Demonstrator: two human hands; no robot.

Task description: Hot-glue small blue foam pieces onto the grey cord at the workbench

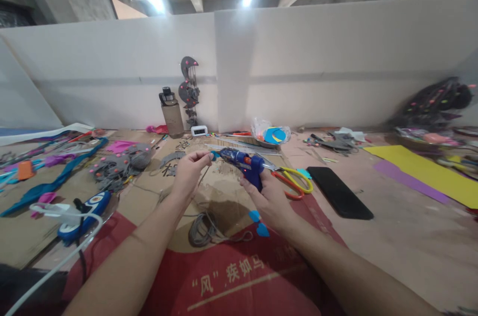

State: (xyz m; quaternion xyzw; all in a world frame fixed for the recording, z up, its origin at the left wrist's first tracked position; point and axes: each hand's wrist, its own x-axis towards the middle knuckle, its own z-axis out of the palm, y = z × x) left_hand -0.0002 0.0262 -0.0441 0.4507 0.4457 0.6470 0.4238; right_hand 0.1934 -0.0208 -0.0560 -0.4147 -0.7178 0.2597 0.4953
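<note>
My right hand (272, 199) is wrapped round the grip of a blue hot glue gun (253, 171). The gun's nozzle points left, close to a small blue piece (215, 155) pinched in the fingertips of my left hand (188, 174). Whether nozzle and piece touch, I cannot tell. Small blue paper cutouts (262, 230) lie below my right wrist. Between my forearms rests a coil of grey cord (201, 230). Scissors with orange and yellow handles (304, 181) are just right of the glue gun.
A black phone (339, 192) lies to the right, near yellow sheets (418, 166). On the left are a blue power strip (85, 216) with a white cable and grey pieces with pink dots (119, 164). A bottle (172, 116) stands at the back by the white panel.
</note>
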